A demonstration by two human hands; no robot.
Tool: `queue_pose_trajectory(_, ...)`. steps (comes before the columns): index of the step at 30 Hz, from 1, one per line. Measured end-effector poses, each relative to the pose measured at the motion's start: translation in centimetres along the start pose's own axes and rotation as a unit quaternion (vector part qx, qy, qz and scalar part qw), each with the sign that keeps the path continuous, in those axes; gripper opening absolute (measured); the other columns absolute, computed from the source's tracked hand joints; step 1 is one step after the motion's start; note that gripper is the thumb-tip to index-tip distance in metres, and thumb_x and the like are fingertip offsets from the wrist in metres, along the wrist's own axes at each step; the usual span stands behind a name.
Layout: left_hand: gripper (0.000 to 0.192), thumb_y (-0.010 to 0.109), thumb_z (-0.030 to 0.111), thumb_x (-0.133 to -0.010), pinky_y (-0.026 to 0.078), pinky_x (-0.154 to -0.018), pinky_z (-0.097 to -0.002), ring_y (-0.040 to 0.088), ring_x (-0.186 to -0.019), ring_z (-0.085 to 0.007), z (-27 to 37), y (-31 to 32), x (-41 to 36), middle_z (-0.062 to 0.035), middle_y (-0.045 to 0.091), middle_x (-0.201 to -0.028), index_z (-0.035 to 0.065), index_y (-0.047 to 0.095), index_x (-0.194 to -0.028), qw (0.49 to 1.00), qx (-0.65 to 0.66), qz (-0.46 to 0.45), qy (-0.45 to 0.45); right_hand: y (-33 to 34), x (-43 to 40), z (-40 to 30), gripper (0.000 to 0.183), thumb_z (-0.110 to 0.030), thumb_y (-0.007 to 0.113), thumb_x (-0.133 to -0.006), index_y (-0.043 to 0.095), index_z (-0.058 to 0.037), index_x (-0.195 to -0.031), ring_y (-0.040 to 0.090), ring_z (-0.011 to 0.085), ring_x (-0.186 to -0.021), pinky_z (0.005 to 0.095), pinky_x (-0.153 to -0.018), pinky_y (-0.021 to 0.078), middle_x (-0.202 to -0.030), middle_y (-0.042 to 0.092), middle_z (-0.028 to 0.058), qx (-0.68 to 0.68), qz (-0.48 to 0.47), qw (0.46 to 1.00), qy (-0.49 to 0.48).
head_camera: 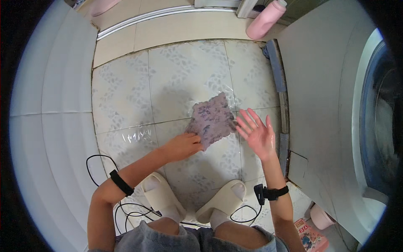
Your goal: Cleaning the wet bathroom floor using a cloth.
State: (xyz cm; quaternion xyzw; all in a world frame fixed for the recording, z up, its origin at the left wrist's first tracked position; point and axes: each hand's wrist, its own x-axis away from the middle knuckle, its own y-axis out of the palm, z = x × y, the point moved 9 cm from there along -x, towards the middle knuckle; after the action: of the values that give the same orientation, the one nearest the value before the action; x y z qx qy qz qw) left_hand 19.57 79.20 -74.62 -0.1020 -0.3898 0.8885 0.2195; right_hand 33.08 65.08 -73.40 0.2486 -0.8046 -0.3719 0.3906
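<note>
My left hand (185, 145) grips the near left corner of a purplish cloth (214, 118) with dark blue-grey patches and a ragged edge. The cloth hangs spread out in front of me, above the tiled floor (122, 91). To its right, my right hand (258, 135) is palm up with its fingers apart and nothing in it. Its fingertips come close to the cloth's right corner; whether they touch it I cannot tell. The skin of this hand looks wet and shiny.
A front-loading washing machine (315, 94) stands at the right, on a grey-padded base (277, 69). A pink bottle (266, 20) is by the sliding-door track (151, 20). Black cables (132, 214) loop near my cream slippers (162, 193). A pink bowl (320, 217) and printed packet (310, 236) lie lower right.
</note>
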Motion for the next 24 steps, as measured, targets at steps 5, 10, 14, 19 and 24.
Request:
queue_pose_trajectory(5,0.013,0.057,0.015,-0.085,0.046,-0.071,-0.0399,0.054,-0.085,-0.0301,0.2,0.0,-0.9,-0.0095,0.053,-0.089,0.0082,0.06,-0.095,0.999,0.044,-0.023,-0.021,3.7,-0.4,-0.1,0.071,-0.053,0.031,-0.095,0.027,0.0008,-0.142,0.027,0.0332,-0.136,0.0459,-0.113,0.0204,-0.148,0.026,0.0195,-0.082,-0.064,0.995,0.011)
queue_pose_trajectory(10,0.03,0.046,0.023,-0.095,0.043,-0.091,-0.0357,0.055,-0.106,-0.0243,-4.3,-2.8,-2.6,-0.0091,0.057,-0.117,0.0031,0.056,-0.115,0.836,0.461,0.168,-0.245,6.8,-1.0,1.3,0.073,-0.053,0.03,-0.095,0.027,0.0029,-0.141,0.027,0.033,-0.136,0.0449,-0.114,0.0191,-0.148,0.026,0.02,-0.134,-0.086,0.986,0.039)
queue_pose_trajectory(14,0.044,0.035,0.033,-0.099,0.036,-0.102,-0.0372,0.047,-0.121,-0.0219,-4.5,-2.5,-6.5,-0.0111,0.05,-0.131,0.0008,0.046,-0.127,0.485,0.809,0.241,-0.228,8.2,-2.9,4.5,0.068,-0.046,0.032,-0.097,0.025,0.0047,-0.141,0.025,0.0322,-0.137,0.0423,-0.113,0.0187,-0.148,0.025,0.0202,0.072,-0.083,0.993,0.042)
queue_pose_trajectory(19,0.055,0.026,0.04,-0.1,0.028,-0.108,-0.0389,0.037,-0.131,-0.0222,-7.7,-7.1,-8.1,-0.009,0.036,-0.145,0.0035,0.029,-0.141,0.476,0.828,0.271,-0.119,13.9,-4.0,7.5,0.064,-0.023,0.049,-0.091,0.023,0.0097,-0.139,0.021,0.0376,-0.138,0.0436,-0.113,0.0166,-0.147,0.023,0.0252,0.715,-0.076,0.639,-0.273)
queue_pose_trajectory(24,0.057,0.024,0.042,-0.099,0.022,-0.111,-0.0368,0.029,-0.136,-0.02,-7.4,-7.3,-7.6,-0.0072,0.03,-0.149,0.0059,0.026,-0.144,0.537,0.746,0.368,-0.139,15.2,-5.6,7.8,0.08,-0.014,0.058,-0.082,0.011,0.0104,-0.142,0.01,0.0376,-0.141,0.0447,-0.113,0.0128,-0.148,0.014,0.0287,0.753,-0.039,0.599,-0.269)
